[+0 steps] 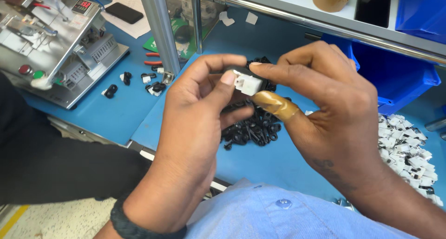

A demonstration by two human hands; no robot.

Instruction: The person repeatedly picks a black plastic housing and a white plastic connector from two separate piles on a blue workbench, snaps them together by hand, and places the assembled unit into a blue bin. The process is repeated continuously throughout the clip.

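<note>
Both hands meet above the blue tabletop (116, 113). Left hand (195, 123) and right hand (334, 109) share one small white plastic part (246, 83) with a black piece behind it, thumb and forefinger of each hand clamped on its ends; the right thumb wears tan tape (276, 105). Below lies a heap of black rings (253, 127); a pile of white parts (406, 148) sits toward the right edge, a metal press machine (60, 39) at the far left corner. Judged best done with the pieces held square and pressed evenly.
</note>
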